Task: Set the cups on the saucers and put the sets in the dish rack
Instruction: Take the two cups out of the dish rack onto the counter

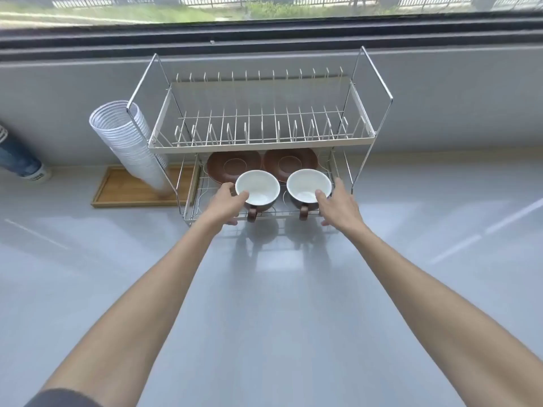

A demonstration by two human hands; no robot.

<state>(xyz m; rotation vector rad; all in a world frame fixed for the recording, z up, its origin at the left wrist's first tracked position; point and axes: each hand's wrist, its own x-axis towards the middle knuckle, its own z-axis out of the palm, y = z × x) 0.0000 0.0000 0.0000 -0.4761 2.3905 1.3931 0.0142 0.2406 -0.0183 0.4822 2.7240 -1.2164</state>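
Two bare forearms reach up from the bottom of the frame: the left hand [227, 201] pinches the rim of one brown, white-lined ceramic cup [257, 188], and the right hand [338, 202] likewise grips the other cup [308, 185]. Both cups sit at mid-frame on the lower tier of the two-tier wire dish rack [261, 142], in front of two round brown saucers [233, 165] rather than on them. By my reading the pieces are racked but the sets are not yet assembled.

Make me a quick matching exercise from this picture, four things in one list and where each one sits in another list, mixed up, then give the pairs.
1. left cup
2. right cup
3. paper cup stack
4. saucers

A. on the wooden tray
B. held by the right hand
C. lower rack tier, behind the cups
D. held by the left hand

Pairs: 1-D, 2-B, 3-A, 4-C
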